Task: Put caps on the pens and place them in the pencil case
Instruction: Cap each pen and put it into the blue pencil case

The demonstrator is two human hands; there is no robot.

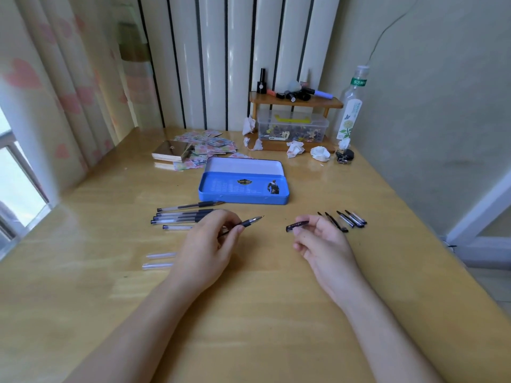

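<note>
Left hand point(210, 244) has its grip pinched around an uncapped pen point(244, 223), tip aimed toward 2 o'clock. Right hand point(322, 241) pinches a black cap point(297, 225), a gap between cap and tip. Open blue pencil case point(243, 199) sits at 12 o'clock on the counter point(249, 313), loose pens point(182, 215) at 10, spare caps point(348, 219) at 2.

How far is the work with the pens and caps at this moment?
Nothing looks finished: the open blue metal pencil case looks empty. In hand: the left hand holds an uncapped black pen, the right hand a black cap. Left: the uncapped pens and loose caps on the table.
</note>
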